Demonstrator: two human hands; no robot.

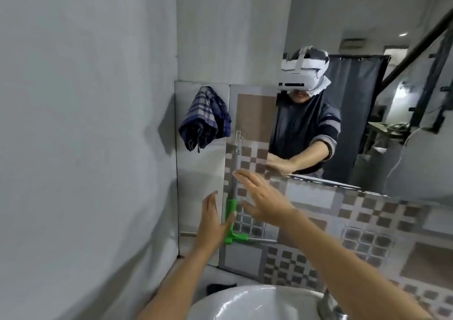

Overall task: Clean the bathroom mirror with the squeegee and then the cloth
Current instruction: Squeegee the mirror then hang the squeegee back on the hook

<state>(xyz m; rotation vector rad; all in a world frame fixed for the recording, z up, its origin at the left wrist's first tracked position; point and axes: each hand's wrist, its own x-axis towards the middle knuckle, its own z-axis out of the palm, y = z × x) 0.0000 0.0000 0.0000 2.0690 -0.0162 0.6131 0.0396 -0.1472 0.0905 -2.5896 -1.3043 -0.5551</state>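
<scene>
reaching toward the squeegee (232,218) is the step in hand, so i judge the task is only at its beginning: the mirror (367,123) is not wiped yet. the squeegee hangs upright on the tiled wall (367,234), below the mirror's left part, with its green head at the bottom and the grey handle going up to a hook. the checked cloth (206,118) hangs on the wall to the left of it, apart from both hands. the left hand (210,224) has its fingers spread open and holds nothing; its fingertips are at the green part, but i cannot tell if they touch it. the right hand (262,199) is also open and flat, in front of the handle, gripping nothing. next, one hand must close around the handle and lift it from the hook.
</scene>
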